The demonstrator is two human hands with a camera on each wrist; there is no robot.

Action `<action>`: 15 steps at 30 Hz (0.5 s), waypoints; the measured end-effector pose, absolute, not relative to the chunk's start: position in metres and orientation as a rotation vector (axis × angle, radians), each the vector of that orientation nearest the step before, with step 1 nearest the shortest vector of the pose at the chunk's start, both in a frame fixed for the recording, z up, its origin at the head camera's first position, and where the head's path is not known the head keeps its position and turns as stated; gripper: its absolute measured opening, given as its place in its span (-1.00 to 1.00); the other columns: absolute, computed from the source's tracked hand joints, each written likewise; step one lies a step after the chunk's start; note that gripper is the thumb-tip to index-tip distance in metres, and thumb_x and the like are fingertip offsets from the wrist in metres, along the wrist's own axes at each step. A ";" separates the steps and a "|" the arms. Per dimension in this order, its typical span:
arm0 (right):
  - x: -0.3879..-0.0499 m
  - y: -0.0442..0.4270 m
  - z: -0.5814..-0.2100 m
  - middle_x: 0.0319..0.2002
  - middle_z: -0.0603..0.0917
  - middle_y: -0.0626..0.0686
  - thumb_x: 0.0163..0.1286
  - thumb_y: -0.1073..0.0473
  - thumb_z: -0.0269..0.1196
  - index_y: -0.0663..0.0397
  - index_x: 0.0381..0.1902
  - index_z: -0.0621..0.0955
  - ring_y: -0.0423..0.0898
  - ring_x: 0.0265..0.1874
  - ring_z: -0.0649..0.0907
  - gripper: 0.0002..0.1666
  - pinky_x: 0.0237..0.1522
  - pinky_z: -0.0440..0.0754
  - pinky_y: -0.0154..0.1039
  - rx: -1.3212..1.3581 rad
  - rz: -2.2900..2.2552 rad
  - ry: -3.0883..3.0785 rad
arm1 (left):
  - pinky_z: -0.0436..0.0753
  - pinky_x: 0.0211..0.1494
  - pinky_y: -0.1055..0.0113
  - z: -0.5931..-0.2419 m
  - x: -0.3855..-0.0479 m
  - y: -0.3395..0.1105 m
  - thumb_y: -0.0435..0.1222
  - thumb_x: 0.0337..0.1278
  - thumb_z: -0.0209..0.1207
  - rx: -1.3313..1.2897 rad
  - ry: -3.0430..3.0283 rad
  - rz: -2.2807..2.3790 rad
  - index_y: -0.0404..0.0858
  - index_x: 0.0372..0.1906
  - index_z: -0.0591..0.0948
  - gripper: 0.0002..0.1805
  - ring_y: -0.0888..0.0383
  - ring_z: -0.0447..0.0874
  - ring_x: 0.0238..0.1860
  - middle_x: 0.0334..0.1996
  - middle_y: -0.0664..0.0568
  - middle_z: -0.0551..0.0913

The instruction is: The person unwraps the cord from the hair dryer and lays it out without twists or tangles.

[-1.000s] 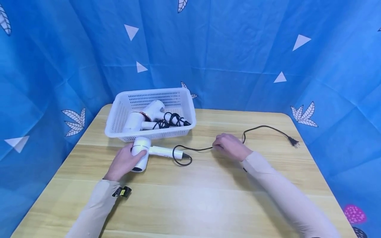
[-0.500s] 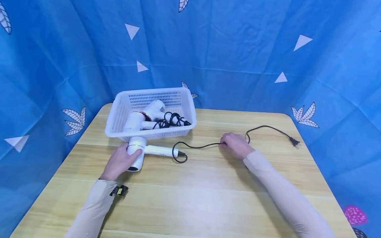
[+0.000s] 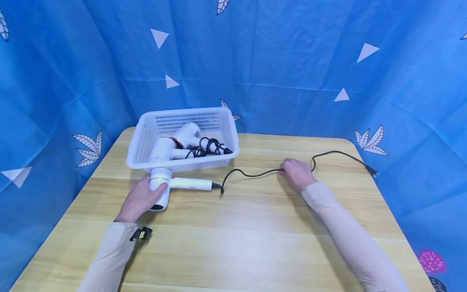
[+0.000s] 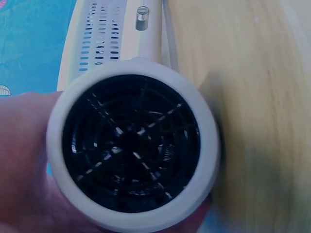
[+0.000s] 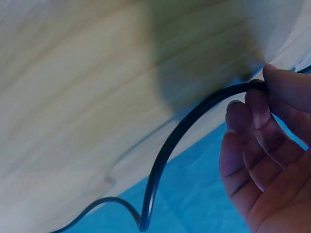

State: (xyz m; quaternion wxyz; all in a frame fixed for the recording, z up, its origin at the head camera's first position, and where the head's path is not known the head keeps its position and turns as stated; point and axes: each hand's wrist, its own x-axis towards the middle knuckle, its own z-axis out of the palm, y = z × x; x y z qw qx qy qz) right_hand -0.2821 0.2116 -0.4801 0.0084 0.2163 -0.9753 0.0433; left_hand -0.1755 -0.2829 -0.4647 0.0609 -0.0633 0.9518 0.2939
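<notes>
My left hand [image 3: 138,200] grips the barrel of a white hair dryer [image 3: 160,183] at the front left of the white basket; its handle points right. In the left wrist view, the dryer's round dark grille [image 4: 131,143] faces the camera, with the hand [image 4: 24,160] around its side. My right hand [image 3: 297,173] pinches the black cord [image 3: 251,175] right of the dryer. Thumb and fingertips hold the cord [image 5: 165,150] in the right wrist view, the other fingers of the hand [image 5: 272,155] curled below. The cord's plug [image 3: 371,170] lies near the table's right edge.
The white basket [image 3: 182,164] at the back left holds two white hair dryers [image 3: 187,134] with bundled black cords [image 3: 209,147]. A blue patterned curtain [image 3: 270,69] hangs behind and beside the wooden table [image 3: 233,243].
My right hand has moved right along with the cord and plug. My left hand has shifted slightly left with the dryer. The cord's loop near the handle has opened out into a bend.
</notes>
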 end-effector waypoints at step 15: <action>-0.279 0.192 -0.484 -0.36 0.65 0.00 0.45 0.14 0.35 -0.01 -0.26 0.78 -0.03 -0.36 0.67 -0.89 -0.34 0.71 -0.02 0.726 0.281 -2.968 | 0.66 0.03 -0.21 -0.457 -0.170 -0.277 0.35 0.39 -0.02 -0.162 2.924 0.766 -0.54 0.51 0.14 0.09 -0.28 0.60 0.01 0.23 -0.52 0.49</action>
